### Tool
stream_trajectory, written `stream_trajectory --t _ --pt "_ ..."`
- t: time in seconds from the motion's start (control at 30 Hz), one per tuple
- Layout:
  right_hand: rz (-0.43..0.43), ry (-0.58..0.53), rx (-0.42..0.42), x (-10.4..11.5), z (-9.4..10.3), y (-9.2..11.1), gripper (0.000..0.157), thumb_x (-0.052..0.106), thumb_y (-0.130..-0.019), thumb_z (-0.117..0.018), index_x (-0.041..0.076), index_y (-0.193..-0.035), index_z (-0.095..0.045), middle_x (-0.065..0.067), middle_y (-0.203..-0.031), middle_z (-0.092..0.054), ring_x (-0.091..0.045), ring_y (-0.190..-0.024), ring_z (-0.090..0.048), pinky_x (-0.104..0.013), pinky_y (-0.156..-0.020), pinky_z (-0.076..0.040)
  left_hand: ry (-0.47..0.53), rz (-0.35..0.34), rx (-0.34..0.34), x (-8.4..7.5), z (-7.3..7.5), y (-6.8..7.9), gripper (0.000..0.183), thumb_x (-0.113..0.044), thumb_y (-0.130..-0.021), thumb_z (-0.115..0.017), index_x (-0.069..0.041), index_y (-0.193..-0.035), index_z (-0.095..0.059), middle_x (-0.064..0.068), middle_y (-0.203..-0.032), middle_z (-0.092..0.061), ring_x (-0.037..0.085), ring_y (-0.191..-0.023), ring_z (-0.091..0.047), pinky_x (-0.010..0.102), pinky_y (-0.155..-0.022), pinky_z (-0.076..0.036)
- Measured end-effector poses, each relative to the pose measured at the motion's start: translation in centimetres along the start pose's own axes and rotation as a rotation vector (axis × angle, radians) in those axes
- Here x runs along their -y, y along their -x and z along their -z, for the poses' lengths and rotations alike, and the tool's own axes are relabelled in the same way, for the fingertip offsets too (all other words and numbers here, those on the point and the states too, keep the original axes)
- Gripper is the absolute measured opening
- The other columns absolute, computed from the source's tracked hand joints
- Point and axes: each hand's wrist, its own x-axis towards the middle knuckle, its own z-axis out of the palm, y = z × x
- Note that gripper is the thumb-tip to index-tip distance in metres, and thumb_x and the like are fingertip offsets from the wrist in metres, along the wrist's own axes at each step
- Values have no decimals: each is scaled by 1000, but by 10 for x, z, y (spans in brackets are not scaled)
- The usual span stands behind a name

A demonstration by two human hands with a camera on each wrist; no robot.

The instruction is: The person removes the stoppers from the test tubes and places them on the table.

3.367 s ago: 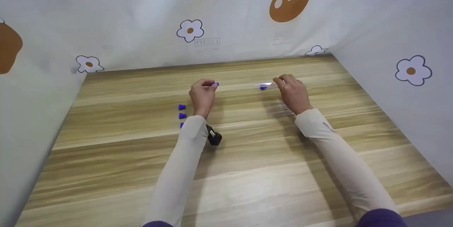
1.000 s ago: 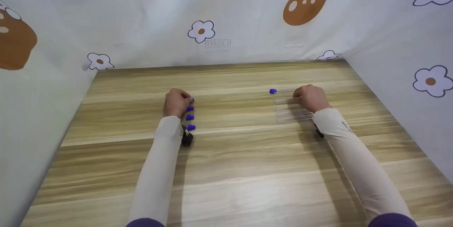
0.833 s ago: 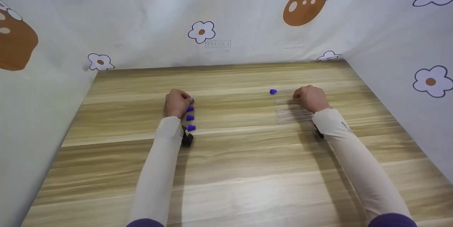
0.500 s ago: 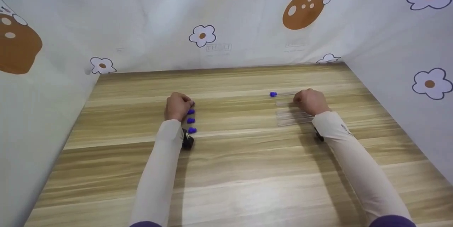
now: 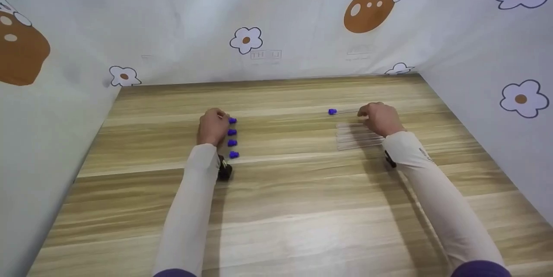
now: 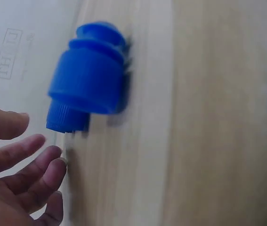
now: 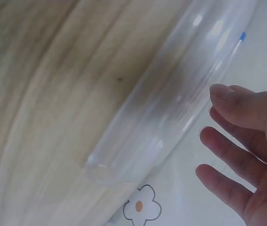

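Observation:
In the head view my left hand (image 5: 212,126) is beside the far end of a column of several blue caps (image 5: 232,132). The left wrist view shows its fingers (image 6: 44,162) parted and off the nearest ribbed cap (image 6: 88,80). On the right, my right hand (image 5: 381,119) hovers by several clear tubes (image 5: 349,135) lying side by side. In the right wrist view its loosely bent fingers (image 7: 225,148) hold nothing, apart from the tubes (image 7: 138,132). Beyond them lies one tube with a blue cap (image 5: 332,112) on its left end; the hand hides its right part.
All of it lies on a wood-grain table (image 5: 276,173). A pale printed curtain (image 5: 298,17) borders the back and both sides. Bare wood separates the caps from the tubes. A black wrist device (image 5: 224,170) sits at the left cuff.
My left hand has carried a blue cap leftward, set it at the column's far end and let go. My right hand has laid its tube beside the others and released it.

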Motion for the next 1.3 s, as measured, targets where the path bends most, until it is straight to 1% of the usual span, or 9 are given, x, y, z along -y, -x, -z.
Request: stream_trajectory --t 0.2,0.33,0.47,0.63,0.73,0.93,1.07,1.17,1.3 --pt "3 2 -21 3 4 0 23 1 -79 -70 3 -102 -71 -19 -103 -70 -37 -95 -65 -53 -77 -51 4 -25 -53 -3 1 -1 28 -20 -96 -42 -5 -113 -60 12 -106 -63 24 -90 -58 39 -79 -49" --pt "-12 -10 -33 3 6 1 25 1 -79 -70 3 -105 -70 -19 -106 -69 -38 -96 -65 -54 -78 -51 29 -77 -84 -8 0 -1 28 -17 -96 -43 -2 -111 -60 15 -106 -64 26 -90 -60 40 -79 -51" --pt "-29 -11 -81 5 9 1 25 0 -80 -69 3 -105 -70 -19 -105 -69 -38 -93 -65 -54 -75 -51 48 -125 -95 -15 0 -1 28 -15 -95 -44 1 -112 -61 17 -107 -64 29 -93 -61 43 -82 -51" --pt "-23 -17 -169 10 11 0 24 -1 -82 -68 3 -105 -69 -17 -102 -68 -37 -87 -66 -53 -71 -52 99 -167 -99 -23 -3 -3 28 -11 -92 -46 4 -112 -60 19 -105 -64 30 -91 -60 43 -82 -50" --pt "-25 -23 -217 11 12 -1 26 -2 -82 -68 3 -108 -68 -17 -103 -67 -37 -89 -65 -53 -71 -52 134 -184 -105 -31 -8 -2 27 -11 -92 -47 3 -110 -60 19 -105 -62 31 -94 -59 43 -83 -49" --pt "-26 -19 -311 12 12 -1 31 -2 -81 -69 3 -112 -65 -18 -107 -65 -37 -96 -63 -54 -70 -52 161 -201 -122 -51 -23 4 25 -13 -92 -49 -1 -110 -62 17 -110 -59 29 -102 -56 45 -88 -44" --pt "-5 -11 -365 14 11 -2 33 -2 -81 -68 3 -113 -64 -18 -108 -63 -37 -98 -62 -54 -67 -52 209 -211 -105 -64 -32 7 25 -12 -92 -49 -1 -110 -61 16 -110 -57 28 -102 -54 43 -88 -43" --pt "5 -14 -398 17 11 -2 33 -3 -80 -68 3 -112 -64 -17 -108 -63 -37 -98 -61 -55 -65 -52 235 -238 -96 -73 -38 10 25 -10 -91 -49 1 -110 -60 18 -109 -57 29 -102 -53 41 -89 -43" --pt "13 -21 -420 18 11 -2 32 -3 -80 -68 3 -112 -64 -17 -107 -62 -37 -97 -61 -52 -68 -52 243 -256 -76 -82 -46 13 24 -11 -90 -50 0 -110 -60 16 -108 -57 27 -102 -54 39 -89 -43"
